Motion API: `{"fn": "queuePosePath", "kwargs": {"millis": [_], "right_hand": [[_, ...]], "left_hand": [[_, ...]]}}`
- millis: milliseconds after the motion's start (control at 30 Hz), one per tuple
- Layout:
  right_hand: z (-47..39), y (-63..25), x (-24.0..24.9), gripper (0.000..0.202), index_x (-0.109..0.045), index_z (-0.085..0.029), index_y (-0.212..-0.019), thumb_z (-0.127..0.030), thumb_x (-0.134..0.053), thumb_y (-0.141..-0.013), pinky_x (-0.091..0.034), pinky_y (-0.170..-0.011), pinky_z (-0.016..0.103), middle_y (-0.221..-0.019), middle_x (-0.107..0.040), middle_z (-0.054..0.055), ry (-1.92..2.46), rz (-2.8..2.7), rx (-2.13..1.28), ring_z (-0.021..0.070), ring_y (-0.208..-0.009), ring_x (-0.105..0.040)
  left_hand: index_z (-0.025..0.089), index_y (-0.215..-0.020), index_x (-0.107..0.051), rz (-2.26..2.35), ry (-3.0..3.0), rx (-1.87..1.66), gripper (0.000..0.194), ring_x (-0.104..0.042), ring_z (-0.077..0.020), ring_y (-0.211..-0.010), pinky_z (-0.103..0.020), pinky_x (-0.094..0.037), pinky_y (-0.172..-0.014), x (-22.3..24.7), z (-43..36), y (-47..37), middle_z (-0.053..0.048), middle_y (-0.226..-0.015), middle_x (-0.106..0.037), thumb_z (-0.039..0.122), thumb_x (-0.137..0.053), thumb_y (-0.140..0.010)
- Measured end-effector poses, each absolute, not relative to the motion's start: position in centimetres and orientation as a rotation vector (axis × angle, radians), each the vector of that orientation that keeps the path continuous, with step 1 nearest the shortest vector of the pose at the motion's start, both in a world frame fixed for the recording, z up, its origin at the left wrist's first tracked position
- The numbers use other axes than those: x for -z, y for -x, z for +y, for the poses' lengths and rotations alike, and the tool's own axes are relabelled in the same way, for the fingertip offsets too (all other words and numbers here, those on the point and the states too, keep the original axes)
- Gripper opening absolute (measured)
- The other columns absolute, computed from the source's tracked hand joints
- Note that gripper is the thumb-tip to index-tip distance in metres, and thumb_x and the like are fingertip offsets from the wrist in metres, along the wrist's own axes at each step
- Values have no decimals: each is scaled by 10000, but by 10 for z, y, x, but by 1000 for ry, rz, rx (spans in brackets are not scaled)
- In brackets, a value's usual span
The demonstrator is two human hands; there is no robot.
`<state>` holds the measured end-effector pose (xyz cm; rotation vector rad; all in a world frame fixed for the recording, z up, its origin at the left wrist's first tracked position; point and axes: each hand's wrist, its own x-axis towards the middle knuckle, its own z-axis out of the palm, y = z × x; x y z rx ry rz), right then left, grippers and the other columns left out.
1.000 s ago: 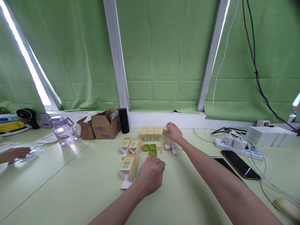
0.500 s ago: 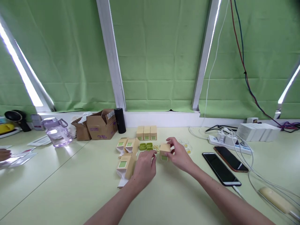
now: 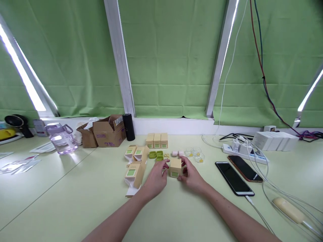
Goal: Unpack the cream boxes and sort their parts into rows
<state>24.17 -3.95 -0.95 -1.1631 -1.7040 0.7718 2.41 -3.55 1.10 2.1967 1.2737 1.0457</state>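
Box point(image 3: 175, 168): on the table point(image 3: 75, 201)
Right hand point(image 3: 192, 176): pinching box's side
Left hand point(image 3: 155, 178): a bit open, near box

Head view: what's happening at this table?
The right hand is at the right side of a small tan box; the left hand is close by its left. Three similar boxes stand in a row behind, three with open flaps lie to the left, and green cups sit beyond the left hand.
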Motion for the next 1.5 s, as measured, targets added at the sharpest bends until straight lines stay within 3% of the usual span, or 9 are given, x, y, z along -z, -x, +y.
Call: {"fn": "queuePosePath", "kwargs": {"millis": [433, 700, 1200, 1500], "right_hand": [[-40, -242, 2, 747, -473, -279, -1371, -82, -624, -667, -538, -786, 322, -1164, -646, 45, 1089, -1744, -850, 201, -931, -649], [-36, -247, 7, 674, -482, -290, -1346, -110, -584, -705, -544, -825, 335, -1269, -528, 80, 1026, -1780, -697, 237, -1126, -553], [-35, -247, 8, 487, -498, -261, -1241, -173, -586, -771, -486, -643, 282, -861, -488, -15, 1048, -1658, -647, 178, -762, -542], [-41, -248, 9, 273, -543, -238, -1179, -257, -576, -908, -448, -565, 266, -722, -487, -50, 911, -1584, -575, 140, -598, -507]], "left_hand": [[230, -1429, -503, 1193, -2263, -1003, 567, -566, -248, -1255, -489, -457, -1131, 3, -30, -21, -112, -1273, -629, 65, -499, -887], [217, -1419, -502, 1207, -2301, -923, 541, -537, -274, -1257, -512, -437, -1127, 1, -32, -22, -132, -1286, -628, 95, -524, -892], [215, -1244, -586, 1291, -2189, -948, 400, -587, -264, -1180, -466, -483, -1061, -16, -41, -24, -100, -1173, -644, 110, -591, -858], [213, -1226, -603, 1329, -2152, -912, 368, -595, -273, -1192, -448, -479, -1068, -22, -44, -24, -104, -1172, -651, 136, -588, -867]]}}
